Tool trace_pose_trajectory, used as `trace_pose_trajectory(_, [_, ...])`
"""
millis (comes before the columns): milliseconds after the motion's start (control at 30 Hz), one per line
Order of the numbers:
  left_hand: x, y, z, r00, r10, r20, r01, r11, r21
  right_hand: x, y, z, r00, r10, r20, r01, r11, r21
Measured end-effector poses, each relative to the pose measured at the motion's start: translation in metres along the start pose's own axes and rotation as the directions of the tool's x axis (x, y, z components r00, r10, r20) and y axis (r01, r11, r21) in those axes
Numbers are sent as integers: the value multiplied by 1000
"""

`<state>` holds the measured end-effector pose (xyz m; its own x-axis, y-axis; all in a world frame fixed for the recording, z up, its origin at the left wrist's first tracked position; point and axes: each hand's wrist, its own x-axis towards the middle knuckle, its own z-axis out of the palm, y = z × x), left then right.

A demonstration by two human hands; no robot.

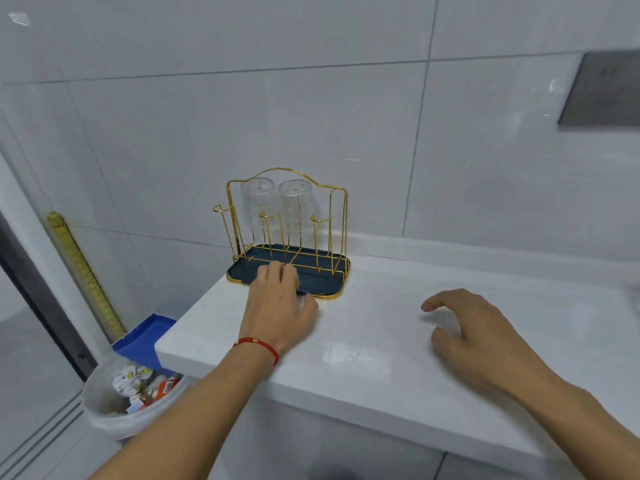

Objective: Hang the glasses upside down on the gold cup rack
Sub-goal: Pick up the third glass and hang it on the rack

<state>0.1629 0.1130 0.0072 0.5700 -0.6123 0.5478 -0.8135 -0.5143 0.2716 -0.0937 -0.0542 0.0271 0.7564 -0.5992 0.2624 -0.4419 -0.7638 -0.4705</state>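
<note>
Resting on tray left hand, bin below

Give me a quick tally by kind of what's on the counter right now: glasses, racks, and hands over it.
Glasses hung upside down on the rack: 2 (left one, right one)
Gold cup rack with dark tray: 1
Hands over the white counter: 2 (left hand, right hand)
Total: 5
No loose glasses visible on the counter.
</note>
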Motion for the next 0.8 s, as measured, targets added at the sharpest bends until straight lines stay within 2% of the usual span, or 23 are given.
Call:
trace_pose_trajectory(100, [-8, 27, -9, 995, 97, 22, -97, 995, -20, -35, 19, 2, 990, 2, -140, -4, 1000, -13])
trace_pose_trajectory(200, [-21, 83, -9, 967, 206, 153, -188, 974, -124, -49, 18, 6, 952, -18, -304, 31, 999, 36])
trace_pose_trajectory(267, [-34, 126, -1, 926, 300, 231, -268, 950, -160, -52, 13, 5, 884, 23, -467, 20, 996, 88])
trace_pose_trajectory(367, [-43, 184, 15, 895, 328, 301, -283, 941, -184, -60, 13, -3, 751, 131, -647, -21, 984, 174])
trace_pose_trajectory(500, [-41, 242, 35, 879, 373, 297, -253, 893, -373, -80, 42, -31, 624, 391, -676, -204, 918, 341])
trace_pose_trajectory(567, [-45, 257, 48, 863, 416, 289, -259, 853, -453, -94, 61, -45, 560, 454, -693, -275, 891, 362])
trace_pose_trajectory(667, [-55, 263, 64, 825, 486, 288, -354, 842, -406, -122, 83, -58, 443, 518, -731, -264, 855, 446])
trace_pose_trajectory(800, [-56, 263, 69, 830, 484, 279, -372, 851, -370, -147, 107, -71, 209, 637, -742, -334, 759, 558])
